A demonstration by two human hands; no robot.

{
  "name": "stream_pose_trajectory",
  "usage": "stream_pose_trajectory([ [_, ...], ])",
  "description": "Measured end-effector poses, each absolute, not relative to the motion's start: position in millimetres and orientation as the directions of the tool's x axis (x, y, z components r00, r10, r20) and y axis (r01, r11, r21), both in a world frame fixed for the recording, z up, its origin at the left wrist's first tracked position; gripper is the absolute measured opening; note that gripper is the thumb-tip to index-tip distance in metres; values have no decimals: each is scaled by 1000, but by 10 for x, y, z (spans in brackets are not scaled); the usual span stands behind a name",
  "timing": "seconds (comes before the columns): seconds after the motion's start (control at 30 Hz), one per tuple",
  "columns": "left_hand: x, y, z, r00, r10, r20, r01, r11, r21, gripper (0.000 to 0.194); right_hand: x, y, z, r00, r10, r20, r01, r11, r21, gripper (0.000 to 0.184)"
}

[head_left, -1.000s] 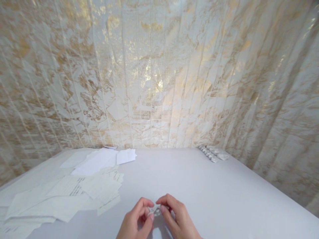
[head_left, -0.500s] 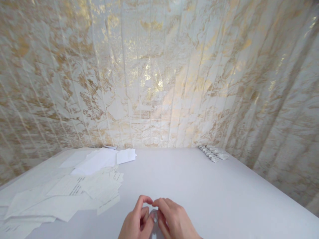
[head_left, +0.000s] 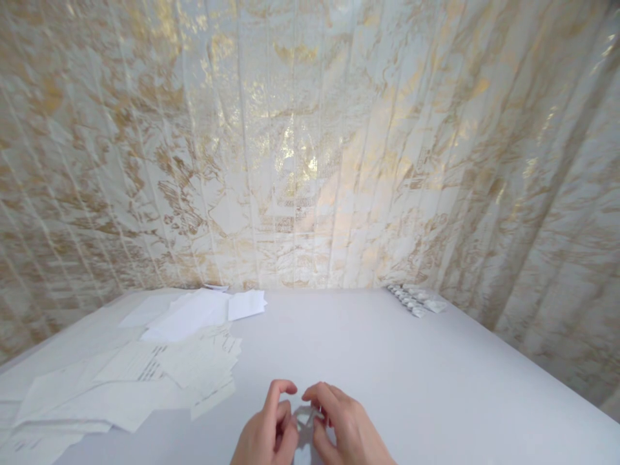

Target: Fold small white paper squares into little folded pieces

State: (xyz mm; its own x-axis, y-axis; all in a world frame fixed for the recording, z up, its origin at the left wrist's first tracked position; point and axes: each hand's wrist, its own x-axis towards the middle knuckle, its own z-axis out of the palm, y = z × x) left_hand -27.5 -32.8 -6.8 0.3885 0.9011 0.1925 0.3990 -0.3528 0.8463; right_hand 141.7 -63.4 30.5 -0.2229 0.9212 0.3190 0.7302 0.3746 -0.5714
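Behind the white, flat-topped bench (head_left: 436, 381) hangs a white-and-gold patterned, pleated curtain (head_left: 271, 129). Loose white paper sheets (head_left: 179, 313), some printed, overlap on the left. My right hand (head_left: 343, 420) has its fingers nearly closed, pinching a small, grey-white folded piece (head_left: 304, 416) low in the middle; my left hand (head_left: 271, 423) curls beside it, grip unclear. Small silvery-grey folded pieces (head_left: 411, 300) lie bunched at the far right.

Pleated curtains (head_left: 223, 142) with gold-and-brown patterning over pale cloth span the back and both sides, their folds hanging vertically. Bright glints catch the fabric near the middle. Below, a plain white bench (head_left: 387, 374) meets them.
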Motion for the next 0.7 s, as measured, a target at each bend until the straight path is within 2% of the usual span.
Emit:
stream_pose_trajectory([
  [0.2, -290, -339, -34, 414, 895, 164, 429, -351, 832, 31, 1448, -633, 284, -283, 887, 364, 751, 441, -491, 44],
  [0.53, -293, -336, -1, 374, 909, 186, 372, -331, 867, 22, 1406, -618, 217, -341, 822, 456, 763, 525, -377, 39],
  [0.7, -289, -339, -23, 374, 908, 191, 385, -339, 858, 23, 1410, -634, 246, -349, 845, 405, 759, 508, -407, 48],
])
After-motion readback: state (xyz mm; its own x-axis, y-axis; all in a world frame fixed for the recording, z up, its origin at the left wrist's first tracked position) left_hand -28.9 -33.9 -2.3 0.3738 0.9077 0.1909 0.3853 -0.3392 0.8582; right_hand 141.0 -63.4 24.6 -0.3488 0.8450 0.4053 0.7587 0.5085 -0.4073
